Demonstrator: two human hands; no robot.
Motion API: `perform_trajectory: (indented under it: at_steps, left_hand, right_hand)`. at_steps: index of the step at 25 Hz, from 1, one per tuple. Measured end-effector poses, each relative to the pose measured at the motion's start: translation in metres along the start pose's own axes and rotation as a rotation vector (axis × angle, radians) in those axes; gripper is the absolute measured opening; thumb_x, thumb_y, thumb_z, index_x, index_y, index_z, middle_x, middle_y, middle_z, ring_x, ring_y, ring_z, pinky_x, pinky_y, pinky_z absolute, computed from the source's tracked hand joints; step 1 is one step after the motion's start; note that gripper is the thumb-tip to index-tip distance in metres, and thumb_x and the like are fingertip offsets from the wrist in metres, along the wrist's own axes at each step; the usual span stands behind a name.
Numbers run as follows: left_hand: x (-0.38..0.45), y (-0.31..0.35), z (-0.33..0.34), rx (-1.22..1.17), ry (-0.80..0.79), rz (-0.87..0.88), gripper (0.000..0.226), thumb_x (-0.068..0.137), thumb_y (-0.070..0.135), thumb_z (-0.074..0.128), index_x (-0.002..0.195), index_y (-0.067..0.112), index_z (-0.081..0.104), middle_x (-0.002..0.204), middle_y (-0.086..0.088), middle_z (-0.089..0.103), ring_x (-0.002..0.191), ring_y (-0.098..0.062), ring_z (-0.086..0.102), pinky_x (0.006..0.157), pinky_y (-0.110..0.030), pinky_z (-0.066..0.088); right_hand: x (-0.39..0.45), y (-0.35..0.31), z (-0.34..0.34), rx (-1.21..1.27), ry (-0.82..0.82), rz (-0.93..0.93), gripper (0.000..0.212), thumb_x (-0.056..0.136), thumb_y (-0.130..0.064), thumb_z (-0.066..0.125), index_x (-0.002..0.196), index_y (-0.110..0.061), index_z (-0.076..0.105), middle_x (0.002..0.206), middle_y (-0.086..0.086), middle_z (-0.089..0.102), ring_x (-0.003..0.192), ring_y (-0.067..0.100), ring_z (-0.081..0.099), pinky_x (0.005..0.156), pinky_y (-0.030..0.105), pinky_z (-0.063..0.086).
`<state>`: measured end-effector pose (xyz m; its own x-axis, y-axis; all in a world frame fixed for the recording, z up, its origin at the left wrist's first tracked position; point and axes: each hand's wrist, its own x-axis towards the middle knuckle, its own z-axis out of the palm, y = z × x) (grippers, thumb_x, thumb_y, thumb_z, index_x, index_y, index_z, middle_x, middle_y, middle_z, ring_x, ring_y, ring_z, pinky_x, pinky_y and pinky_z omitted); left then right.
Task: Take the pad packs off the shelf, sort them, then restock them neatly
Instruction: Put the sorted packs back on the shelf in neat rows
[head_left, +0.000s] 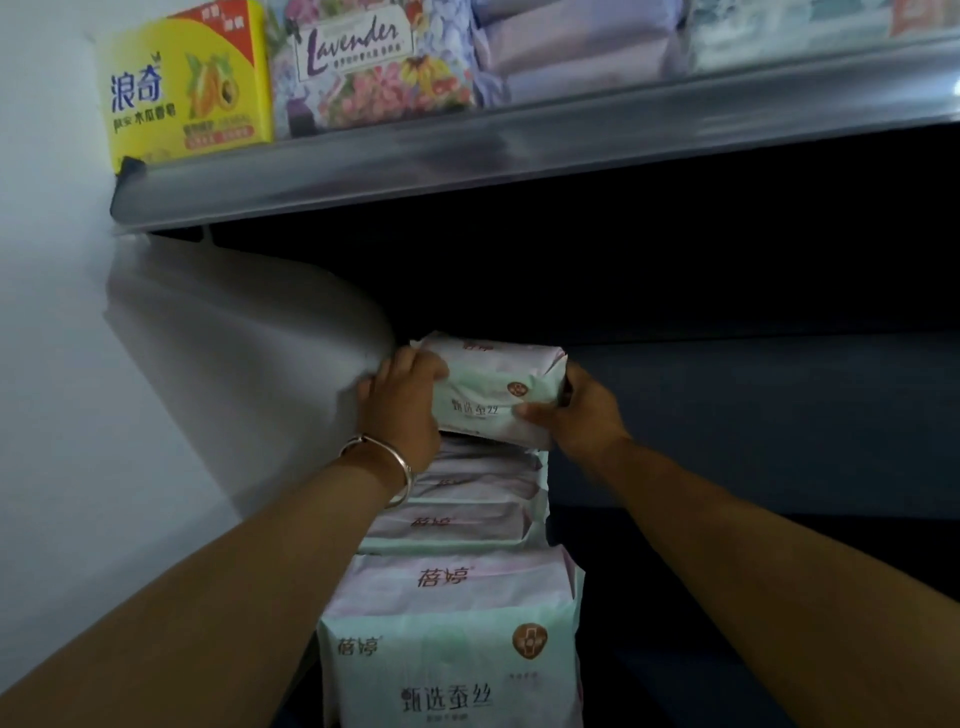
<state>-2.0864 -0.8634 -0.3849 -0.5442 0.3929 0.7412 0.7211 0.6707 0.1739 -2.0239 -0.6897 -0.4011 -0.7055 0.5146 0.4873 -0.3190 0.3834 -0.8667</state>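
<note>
Dim lower shelf (727, 415), mostly bare: left hand (402, 400) and right hand (582, 415) clasp a pad pack (493, 387) at the row's (457, 571) back end; restocking looks partway.

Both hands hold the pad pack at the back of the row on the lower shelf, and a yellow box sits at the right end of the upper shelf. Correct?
Not quite: the head view shows the yellow box at the left end of the upper shelf. The left hand and right hand do hold the pad pack.
</note>
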Motion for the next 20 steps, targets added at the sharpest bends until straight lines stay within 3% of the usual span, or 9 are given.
perform_trajectory:
  at_steps: [4,8,10,15,20]
  left_hand:
    - [-0.002,-0.030,0.028,-0.069,-0.369,-0.160,0.045,0.088,-0.004,0.048,0.127,0.018,0.053,0.139,-0.005,0.046,0.125,-0.025,0.045,0.106,-0.029,0.034]
    - [-0.004,-0.032,0.034,-0.050,-0.576,-0.149,0.047,0.096,-0.001,0.039,0.142,0.013,0.037,0.146,-0.009,0.038,0.130,-0.023,0.042,0.095,-0.015,0.031]
    - [-0.003,-0.031,0.035,-0.049,-0.618,-0.149,0.048,0.099,0.001,0.035,0.145,0.015,0.033,0.147,-0.011,0.037,0.131,-0.023,0.042,0.092,-0.014,0.030]
    - [-0.003,-0.023,0.032,0.000,-0.623,-0.120,0.044,0.101,0.008,0.031,0.145,0.013,0.031,0.150,-0.009,0.034,0.137,-0.022,0.034,0.105,-0.020,0.024]
    - [-0.005,-0.019,0.030,-0.097,-0.698,-0.126,0.043,0.101,-0.001,0.027,0.144,0.004,0.031,0.149,-0.015,0.034,0.137,-0.024,0.035,0.096,-0.012,0.023]
  right_hand:
    - [0.018,0.018,0.018,-0.069,-0.026,0.065,0.040,0.079,-0.012,0.075,0.114,-0.006,0.056,0.114,0.011,0.063,0.105,0.025,0.061,0.092,0.041,0.052]
    - [0.030,0.029,0.025,-0.274,-0.011,0.172,0.046,0.082,-0.016,0.071,0.121,-0.003,0.049,0.121,0.013,0.058,0.111,0.028,0.058,0.091,0.037,0.051]
    - [0.030,0.036,0.027,-0.325,0.022,0.181,0.049,0.082,-0.012,0.071,0.124,-0.003,0.048,0.123,0.014,0.058,0.112,0.028,0.058,0.091,0.036,0.052]
    - [0.035,0.046,0.033,-0.429,0.105,0.198,0.041,0.082,-0.016,0.070,0.117,0.000,0.055,0.119,0.016,0.061,0.107,0.030,0.061,0.088,0.035,0.052]
    - [0.030,0.045,0.033,-0.649,0.098,0.174,0.038,0.088,-0.029,0.063,0.112,0.000,0.061,0.115,0.016,0.063,0.108,0.031,0.060,0.092,0.037,0.050]
